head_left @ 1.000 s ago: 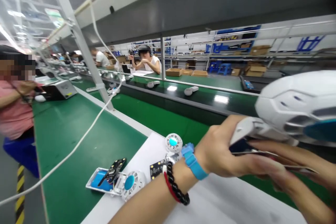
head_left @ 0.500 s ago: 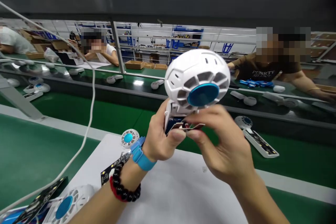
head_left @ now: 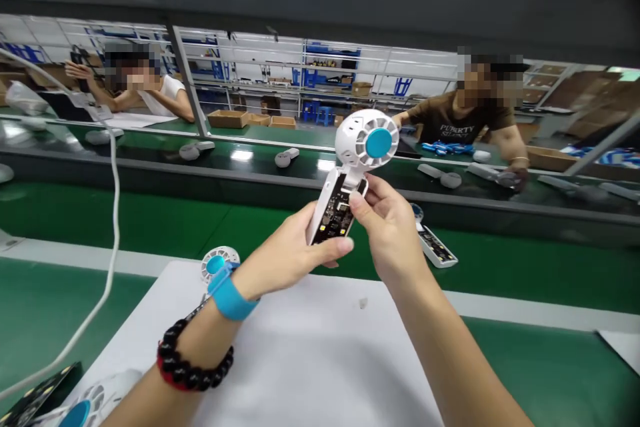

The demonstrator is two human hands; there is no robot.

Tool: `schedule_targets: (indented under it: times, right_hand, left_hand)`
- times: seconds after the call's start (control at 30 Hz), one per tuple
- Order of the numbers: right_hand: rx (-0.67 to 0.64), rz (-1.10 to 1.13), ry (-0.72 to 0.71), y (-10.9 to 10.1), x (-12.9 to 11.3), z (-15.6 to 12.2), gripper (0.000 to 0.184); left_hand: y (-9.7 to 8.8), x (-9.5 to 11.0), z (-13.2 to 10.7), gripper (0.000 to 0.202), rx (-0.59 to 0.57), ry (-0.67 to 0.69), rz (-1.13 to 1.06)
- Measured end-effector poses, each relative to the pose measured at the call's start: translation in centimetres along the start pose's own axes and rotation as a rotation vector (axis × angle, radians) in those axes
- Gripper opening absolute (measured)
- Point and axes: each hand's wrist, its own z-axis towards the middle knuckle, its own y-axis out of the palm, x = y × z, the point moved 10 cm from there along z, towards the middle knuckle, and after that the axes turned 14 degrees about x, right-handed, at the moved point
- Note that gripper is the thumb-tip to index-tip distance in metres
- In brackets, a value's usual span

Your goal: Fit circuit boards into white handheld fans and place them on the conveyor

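I hold a white handheld fan (head_left: 361,143) with a blue hub upright above the white mat (head_left: 320,360). My left hand (head_left: 287,255) is wrapped round its open handle, thumb along the front. A dark circuit board (head_left: 335,213) sits in the open handle. My right hand (head_left: 390,230) pinches the top of that board with thumb and forefinger. A blue strap and a bead bracelet are on my left wrist.
Another open fan half (head_left: 434,243) lies on the green bench behind my hands. A fan head (head_left: 219,263) and more parts (head_left: 60,407) lie at the mat's left. A white cable (head_left: 113,213) hangs at left. Two people sit across the conveyor (head_left: 250,163), which carries fans.
The view has swung right and steadied. The fan has moved away from the camera and turned, so the board in its handle now faces me. My right fingers stay on the board.
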Motion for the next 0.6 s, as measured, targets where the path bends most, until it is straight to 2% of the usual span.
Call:
schedule_targets:
  times: [0.1,0.27,0.37,0.5,0.6]
  right_hand:
    - [-0.003,0.018,0.127,-0.1,1.6,0.3,0.048]
    - [0.006,-0.023,0.182,0.2,2.6,-0.2,0.04]
    - [0.023,0.037,0.193,0.0,2.9,-0.3,0.041]
    - [0.052,0.005,0.14,-0.5,2.8,0.2,0.043]
    - [0.024,-0.136,0.112,-0.5,3.2,0.3,0.046]
  left_hand:
    - [-0.3,-1.0,-0.1,0.054,0.015,-0.132,0.02]
    - [0.7,-1.8,-0.4,0.049,0.031,-0.151,0.029]
    - [1.1,-2.5,-0.2,0.045,0.062,-0.155,0.043]
    - [0.6,-2.6,0.0,0.033,0.122,-0.141,0.08]
    - [1.0,-2.8,-0.1,0.035,0.069,-0.203,-0.025]
